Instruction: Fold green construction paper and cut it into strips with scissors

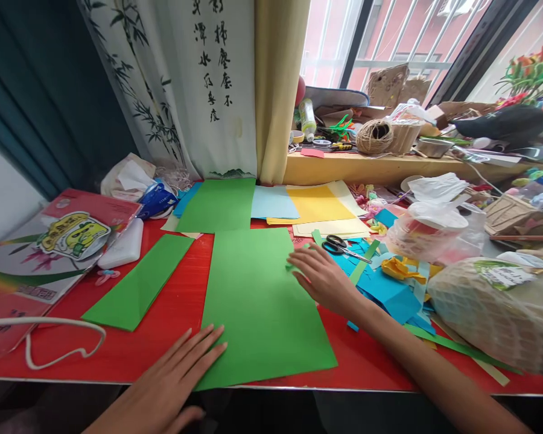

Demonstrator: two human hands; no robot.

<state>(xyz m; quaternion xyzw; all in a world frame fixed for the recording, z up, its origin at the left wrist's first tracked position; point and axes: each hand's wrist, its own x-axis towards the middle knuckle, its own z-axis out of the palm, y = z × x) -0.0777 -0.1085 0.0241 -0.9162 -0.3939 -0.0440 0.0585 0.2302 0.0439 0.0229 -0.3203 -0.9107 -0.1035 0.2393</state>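
Note:
A large sheet of green paper (257,307) lies flat on the red table in front of me. My left hand (178,371) rests at its lower left edge, fingers stretched out over the sheet. On the right edge, higher up, is my right hand (323,277), fingers extended. Small green paper bits show by its fingertips; whether the fingers touch them I cannot tell. Close to that hand, black-handled scissors (344,246) lie on blue paper scraps (387,292). A folded green paper piece (138,283) lies to the left, and a second green sheet (219,205) lies beyond the large one.
Yellow paper (321,204) and light blue paper (275,202) lie at the back. A netted bag (493,313) and a plastic-wrapped tub (434,229) stand right. A red-and-white bag (49,259) with a white cord handle sits left. Clutter with twine (374,137) fills the windowsill.

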